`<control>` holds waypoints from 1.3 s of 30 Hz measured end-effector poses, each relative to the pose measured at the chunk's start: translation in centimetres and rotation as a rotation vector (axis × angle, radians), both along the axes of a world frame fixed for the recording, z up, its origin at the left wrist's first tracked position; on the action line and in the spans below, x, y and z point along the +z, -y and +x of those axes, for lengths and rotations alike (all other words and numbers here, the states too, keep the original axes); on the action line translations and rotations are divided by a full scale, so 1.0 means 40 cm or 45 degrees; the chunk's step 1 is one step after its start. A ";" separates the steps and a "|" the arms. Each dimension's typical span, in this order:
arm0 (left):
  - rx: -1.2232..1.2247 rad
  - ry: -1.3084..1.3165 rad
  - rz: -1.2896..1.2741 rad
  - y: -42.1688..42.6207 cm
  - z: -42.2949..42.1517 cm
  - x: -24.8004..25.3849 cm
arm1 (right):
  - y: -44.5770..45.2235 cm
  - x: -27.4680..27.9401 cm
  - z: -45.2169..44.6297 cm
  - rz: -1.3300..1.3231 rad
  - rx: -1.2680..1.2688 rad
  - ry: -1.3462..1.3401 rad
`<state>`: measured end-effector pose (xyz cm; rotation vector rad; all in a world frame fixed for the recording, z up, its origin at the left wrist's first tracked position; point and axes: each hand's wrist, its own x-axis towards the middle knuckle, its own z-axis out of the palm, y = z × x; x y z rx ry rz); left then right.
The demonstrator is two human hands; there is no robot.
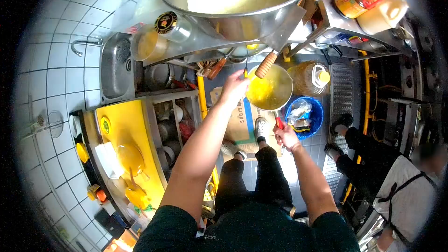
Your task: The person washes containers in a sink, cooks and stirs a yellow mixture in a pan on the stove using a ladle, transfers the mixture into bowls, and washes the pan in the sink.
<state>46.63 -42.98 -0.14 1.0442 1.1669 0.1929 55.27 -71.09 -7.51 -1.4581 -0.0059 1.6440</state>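
Two hands (pixel 234 87), held pan (pixel 288 87), counter edge (pixel 186 56) near.

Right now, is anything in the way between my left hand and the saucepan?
Nothing visible blocks your left hand, right beside the saucepan's rim. A ridged wooden handle does overlap the pan's far edge in this view, just right of that hand.

A cramped restaurant-style kitchen, shown by its sink (pixel 115 77), huge steel pot (pixel 238 18) and aproned co-worker (pixel 408 191)

1 held pan (pixel 286 82), 1 blue bin (pixel 319 123), 1 sink (pixel 110 77)
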 end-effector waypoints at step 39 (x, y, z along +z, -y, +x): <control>0.471 0.381 -0.538 0.109 -0.128 0.161 | -0.089 -0.037 0.058 0.020 0.101 0.117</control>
